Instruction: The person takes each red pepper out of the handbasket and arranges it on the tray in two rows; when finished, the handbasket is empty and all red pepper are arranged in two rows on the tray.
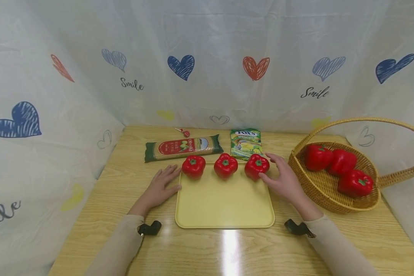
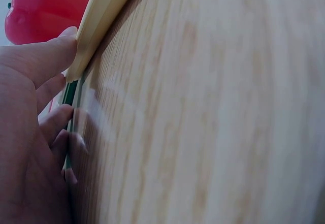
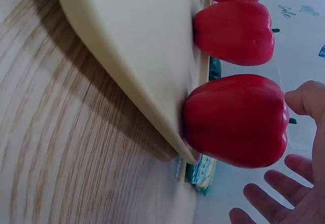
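Three red peppers upright along the far edge of the yellow tray, presumably steady on flattish undersides. Left hand at tray's left rim, fingers loosely apart, perhaps as a brace; right hand beside rightmost pepper, fingers spread, not pinching.

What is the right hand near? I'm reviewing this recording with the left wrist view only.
Observer: The right hand is close beside the red pepper at the right end of the tray; contact is hard to judge.
Reviewer: I see one pepper. How many stand on the tray?
Observer: Three in a row along its far edge: that one, a middle pepper and a left pepper.
Reviewer: What stands to the tray's right?
Observer: A wicker basket.
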`<state>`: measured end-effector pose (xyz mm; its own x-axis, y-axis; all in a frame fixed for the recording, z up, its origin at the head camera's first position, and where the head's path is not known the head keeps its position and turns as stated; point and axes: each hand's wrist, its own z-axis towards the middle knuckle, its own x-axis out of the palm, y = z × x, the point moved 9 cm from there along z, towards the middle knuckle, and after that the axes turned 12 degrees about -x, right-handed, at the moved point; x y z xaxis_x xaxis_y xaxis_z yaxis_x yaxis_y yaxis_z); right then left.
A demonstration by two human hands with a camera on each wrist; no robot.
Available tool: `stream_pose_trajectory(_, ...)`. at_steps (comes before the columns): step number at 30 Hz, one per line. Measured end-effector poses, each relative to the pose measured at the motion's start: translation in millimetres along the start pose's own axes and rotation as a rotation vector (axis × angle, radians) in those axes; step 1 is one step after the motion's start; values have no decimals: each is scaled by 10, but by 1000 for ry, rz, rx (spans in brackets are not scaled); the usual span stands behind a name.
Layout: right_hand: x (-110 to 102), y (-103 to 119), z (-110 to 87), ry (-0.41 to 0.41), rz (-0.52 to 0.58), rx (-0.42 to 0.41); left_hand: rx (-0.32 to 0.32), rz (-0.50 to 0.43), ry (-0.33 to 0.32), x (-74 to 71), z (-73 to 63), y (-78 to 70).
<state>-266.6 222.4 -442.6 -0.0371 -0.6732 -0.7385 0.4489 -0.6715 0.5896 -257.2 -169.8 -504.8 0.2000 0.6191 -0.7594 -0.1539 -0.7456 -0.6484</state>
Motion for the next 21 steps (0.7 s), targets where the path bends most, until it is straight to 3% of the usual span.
stream_pose_trajectory(21, -351, -62, -213, -52, -12, -8, -1, -3, -1, -6, -8, -12)
